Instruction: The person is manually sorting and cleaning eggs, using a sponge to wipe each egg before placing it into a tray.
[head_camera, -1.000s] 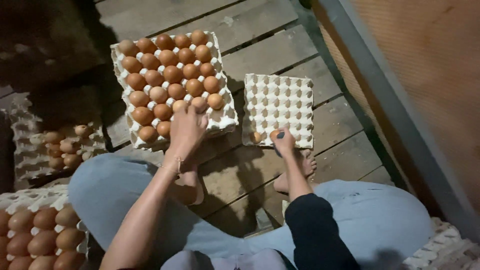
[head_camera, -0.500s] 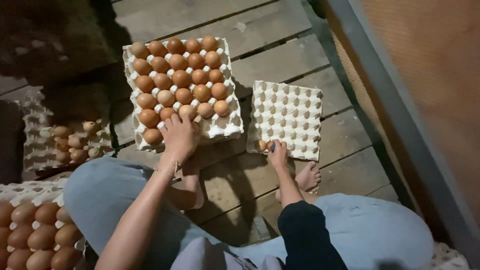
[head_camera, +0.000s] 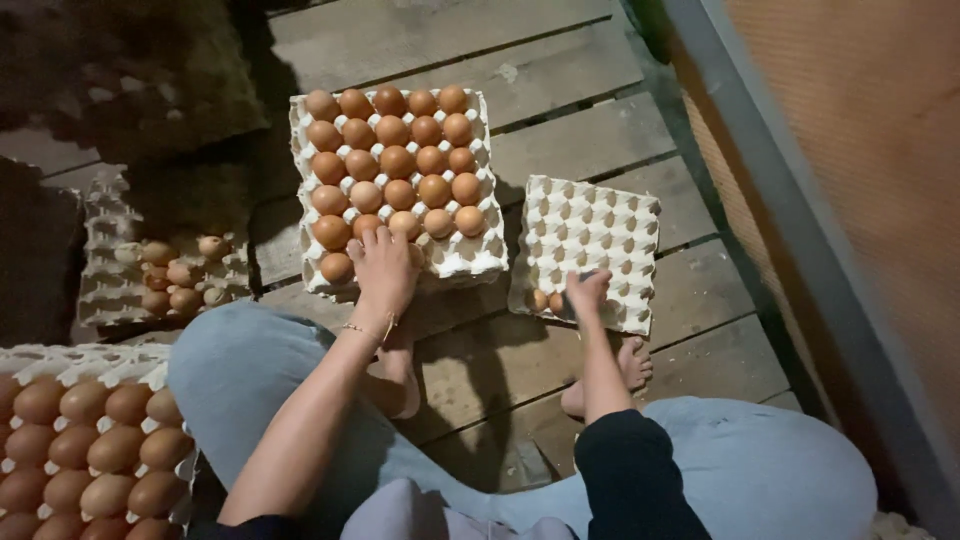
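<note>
A grey pulp tray (head_camera: 470, 262) holding several brown eggs (head_camera: 398, 160) lies on the plank floor in front of me. My left hand (head_camera: 382, 265) rests palm down on its near row, fingers over two eggs; whether it grips one is hidden. To the right lies an almost bare pulp tray (head_camera: 600, 225). My right hand (head_camera: 585, 293) presses into that tray's near left corner, fingertips curled on a brown egg (head_camera: 557, 303). Another egg (head_camera: 537, 300) sits in the cup beside it.
A part-filled egg tray (head_camera: 110, 290) lies at the left and a full egg tray (head_camera: 90, 360) at the lower left by my knee. My bare feet (head_camera: 630, 365) rest on the wooden planks (head_camera: 560, 150). A metal frame and mesh wall (head_camera: 800, 200) run along the right.
My right hand has lowered onto the near corner of the bare tray, where a second egg now shows beside the first. My left hand stays on the full tray's near row.
</note>
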